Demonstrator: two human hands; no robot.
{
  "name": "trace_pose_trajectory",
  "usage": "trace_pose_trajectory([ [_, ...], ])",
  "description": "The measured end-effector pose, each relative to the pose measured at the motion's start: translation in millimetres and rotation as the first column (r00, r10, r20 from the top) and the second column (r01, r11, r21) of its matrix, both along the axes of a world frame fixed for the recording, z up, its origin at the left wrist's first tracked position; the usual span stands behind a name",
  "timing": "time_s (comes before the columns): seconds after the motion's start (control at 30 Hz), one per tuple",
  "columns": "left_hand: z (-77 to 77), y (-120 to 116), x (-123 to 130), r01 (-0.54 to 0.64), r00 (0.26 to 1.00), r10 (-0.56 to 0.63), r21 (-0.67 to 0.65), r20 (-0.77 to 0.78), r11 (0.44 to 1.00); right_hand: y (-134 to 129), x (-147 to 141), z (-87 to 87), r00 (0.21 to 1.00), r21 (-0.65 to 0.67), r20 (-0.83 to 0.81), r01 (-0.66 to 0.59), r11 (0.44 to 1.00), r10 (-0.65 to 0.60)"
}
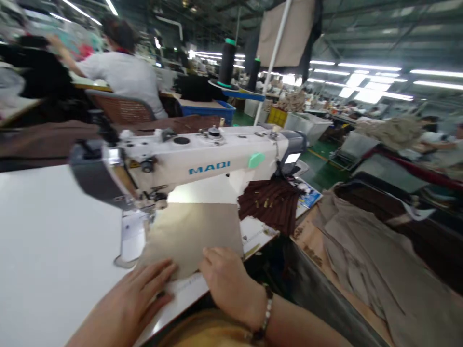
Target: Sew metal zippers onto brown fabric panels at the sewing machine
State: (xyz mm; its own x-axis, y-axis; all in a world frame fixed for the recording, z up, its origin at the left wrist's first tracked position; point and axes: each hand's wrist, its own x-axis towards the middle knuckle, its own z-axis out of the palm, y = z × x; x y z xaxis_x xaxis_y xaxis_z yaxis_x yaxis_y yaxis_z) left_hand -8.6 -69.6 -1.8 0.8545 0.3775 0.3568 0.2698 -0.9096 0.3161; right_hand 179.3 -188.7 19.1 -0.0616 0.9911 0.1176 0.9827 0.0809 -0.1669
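Beige fabric panel [190, 236], under open left hand [144, 289], open right hand [229, 282], both pressing flat

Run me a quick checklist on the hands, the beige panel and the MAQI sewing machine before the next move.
1. Left hand flat on the beige fabric panel: ok.
2. Right hand flat on the panel's near part: ok.
3. Panel lying smooth on the white machine table: ok.
4. Panel positioned under the presser foot of the MAQI sewing machine: cannot tell, that area is blurred.
5. Needle position: cannot tell, not clearly visible.
6. Beaded bracelet on the right wrist clear of the panel: ok.
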Motion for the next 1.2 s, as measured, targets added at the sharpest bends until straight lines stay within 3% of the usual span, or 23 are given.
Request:
trace_pose_trajectory([
  [0.2, 21.2, -1.2, -0.6, -0.147, 0.975, 0.127, -0.102, -0.182, 0.984, 20.7, 13.0, 9.5, 0.973, -0.161, -0.205, 0.073, 0.984, -0.105],
  [0.5, 22.0, 21.6, -11.0, -0.348, 0.931, 0.281, -0.336, -0.231, 0.875, 39.4, 21.7, 20.5, 0.986, -0.367, -0.095, 0.095, 0.925, -0.139],
  [0.77, 19.2, 40.1, 1.1, -0.421, 0.893, 0.333, -0.3, -0.304, 0.856, 41.7, 22.8, 11.8, 0.991, -0.411, -0.038, 0.1, 0.906, -0.126],
  [1.2, 16.5, 31.6, 2.3, -0.491, 0.861, 0.43, -0.222, -0.271, 0.842, 47.1, 18.7, 9.9, 0.997, -0.468, 0.033, 0.073, 0.881, -0.065],
])
